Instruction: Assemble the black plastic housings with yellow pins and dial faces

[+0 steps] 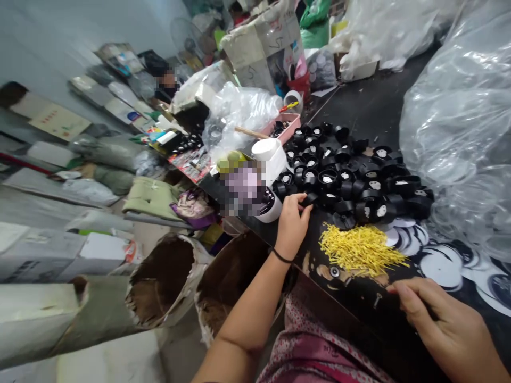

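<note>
My left hand (294, 221) reaches to the near left edge of a heap of black round parts (343, 178), its thumb and fingers closed round one black part (310, 199). At the lower right my right hand (435, 314) has thumb and index finger pinched together; what they hold, if anything, is too small to make out. A pile of thin yellow pieces (361, 249) lies on the black table between the hands. White discs (441, 266) lie spread to the right of the pile.
Left of the heap stand a white round container (268, 206) and a pink tray (289, 130). Large clear plastic bags (463, 117) bulge at the right. Open sacks (167, 282) stand below the table's left edge. A person (166, 88) is at the back left.
</note>
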`<action>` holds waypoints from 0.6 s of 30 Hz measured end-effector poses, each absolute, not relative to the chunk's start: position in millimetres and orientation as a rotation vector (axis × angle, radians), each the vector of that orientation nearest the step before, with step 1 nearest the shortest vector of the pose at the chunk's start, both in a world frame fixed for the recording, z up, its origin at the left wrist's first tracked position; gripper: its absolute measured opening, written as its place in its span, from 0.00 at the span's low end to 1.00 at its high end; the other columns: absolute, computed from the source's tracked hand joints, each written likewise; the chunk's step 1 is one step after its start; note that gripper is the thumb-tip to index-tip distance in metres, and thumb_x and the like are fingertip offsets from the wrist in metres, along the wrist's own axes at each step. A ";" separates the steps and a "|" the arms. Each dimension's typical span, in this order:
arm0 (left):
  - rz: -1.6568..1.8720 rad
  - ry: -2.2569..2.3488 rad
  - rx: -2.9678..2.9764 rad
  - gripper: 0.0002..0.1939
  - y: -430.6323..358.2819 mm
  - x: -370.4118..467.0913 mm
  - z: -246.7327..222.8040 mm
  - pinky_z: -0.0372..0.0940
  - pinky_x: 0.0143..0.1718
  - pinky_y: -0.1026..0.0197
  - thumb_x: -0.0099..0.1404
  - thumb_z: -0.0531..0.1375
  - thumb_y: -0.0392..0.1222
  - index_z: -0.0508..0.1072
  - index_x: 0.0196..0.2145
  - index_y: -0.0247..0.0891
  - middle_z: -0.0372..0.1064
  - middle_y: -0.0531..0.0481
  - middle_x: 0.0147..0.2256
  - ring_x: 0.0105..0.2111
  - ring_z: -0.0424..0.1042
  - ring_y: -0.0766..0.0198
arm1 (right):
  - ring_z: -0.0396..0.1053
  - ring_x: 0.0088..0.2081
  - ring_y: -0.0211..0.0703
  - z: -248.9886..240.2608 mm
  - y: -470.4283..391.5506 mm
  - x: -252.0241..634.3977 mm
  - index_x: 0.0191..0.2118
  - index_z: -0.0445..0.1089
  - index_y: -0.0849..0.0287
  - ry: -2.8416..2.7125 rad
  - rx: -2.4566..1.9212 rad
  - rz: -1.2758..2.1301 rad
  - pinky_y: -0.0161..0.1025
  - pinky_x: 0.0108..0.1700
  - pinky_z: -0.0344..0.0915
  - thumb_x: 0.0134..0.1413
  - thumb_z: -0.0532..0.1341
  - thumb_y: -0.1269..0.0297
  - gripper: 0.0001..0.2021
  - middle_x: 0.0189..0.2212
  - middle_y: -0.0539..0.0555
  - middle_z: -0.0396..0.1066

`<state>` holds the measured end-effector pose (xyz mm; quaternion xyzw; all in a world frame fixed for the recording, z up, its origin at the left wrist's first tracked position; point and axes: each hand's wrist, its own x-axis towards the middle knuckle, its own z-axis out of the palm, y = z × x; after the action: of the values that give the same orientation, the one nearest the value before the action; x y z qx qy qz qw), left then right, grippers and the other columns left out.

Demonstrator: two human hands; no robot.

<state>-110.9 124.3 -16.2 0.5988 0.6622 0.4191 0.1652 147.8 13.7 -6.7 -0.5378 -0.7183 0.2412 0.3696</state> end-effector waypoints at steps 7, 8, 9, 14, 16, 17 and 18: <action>1.136 1.452 1.318 0.13 35.3 -79.3 12.2 0.69 0.43 0.59 0.63 0.63 0.42 0.73 0.45 0.39 0.74 0.47 0.41 0.39 0.74 0.62 | 0.77 0.33 0.41 -6.1 33.3 141.7 0.48 0.72 0.54 -1.986 -1.229 0.514 0.32 0.26 0.70 0.62 0.55 0.47 0.20 0.37 0.49 0.78; 1.114 1.299 1.134 0.14 24.3 -69.4 12.0 0.69 0.44 0.60 0.61 0.65 0.43 0.74 0.45 0.39 0.74 0.48 0.40 0.39 0.74 0.63 | 0.77 0.35 0.42 -5.9 33.6 139.9 0.48 0.72 0.53 -2.020 -1.210 0.491 0.33 0.28 0.71 0.62 0.54 0.47 0.19 0.39 0.49 0.78; 1.093 1.138 0.926 0.15 15.7 -60.2 10.6 0.68 0.45 0.61 0.60 0.66 0.44 0.75 0.45 0.40 0.74 0.48 0.40 0.39 0.74 0.64 | 0.77 0.36 0.43 -4.9 32.3 138.1 0.47 0.73 0.53 -2.050 -1.201 0.451 0.35 0.30 0.71 0.63 0.54 0.48 0.18 0.40 0.50 0.78; 0.991 0.719 0.189 0.17 1.7 -36.1 0.7 0.70 0.41 0.62 0.68 0.58 0.52 0.75 0.49 0.42 0.76 0.47 0.42 0.36 0.76 0.66 | 0.72 0.38 0.43 7.7 13.0 133.8 0.55 0.69 0.55 -2.195 -1.137 0.201 0.41 0.40 0.67 0.65 0.55 0.60 0.16 0.39 0.54 0.75; 0.970 0.730 0.139 0.18 4.7 -35.2 -1.6 0.71 0.42 0.61 0.69 0.55 0.50 0.72 0.53 0.44 0.76 0.46 0.45 0.38 0.77 0.64 | 0.70 0.39 0.42 8.9 11.2 140.3 0.56 0.68 0.55 -2.251 -1.166 0.264 0.41 0.41 0.66 0.65 0.55 0.59 0.17 0.40 0.54 0.74; 0.964 0.743 0.150 0.19 6.3 -35.2 -2.2 0.71 0.43 0.59 0.70 0.55 0.49 0.70 0.56 0.45 0.75 0.45 0.47 0.39 0.77 0.62 | 0.69 0.40 0.43 8.0 12.9 146.9 0.56 0.68 0.55 -2.247 -1.244 0.282 0.42 0.42 0.66 0.65 0.55 0.57 0.17 0.40 0.55 0.73; 0.952 0.752 0.172 0.20 7.3 -34.9 -2.2 0.70 0.45 0.58 0.70 0.55 0.48 0.68 0.57 0.45 0.75 0.44 0.49 0.41 0.77 0.61 | 0.69 0.41 0.45 6.4 16.0 155.8 0.56 0.68 0.56 -2.227 -1.366 0.261 0.44 0.43 0.66 0.65 0.55 0.54 0.19 0.40 0.56 0.73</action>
<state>-34.9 7.3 -2.2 0.0809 0.3529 0.4467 0.8181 155.8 16.0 6.4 -0.5030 -0.8201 0.0963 0.2554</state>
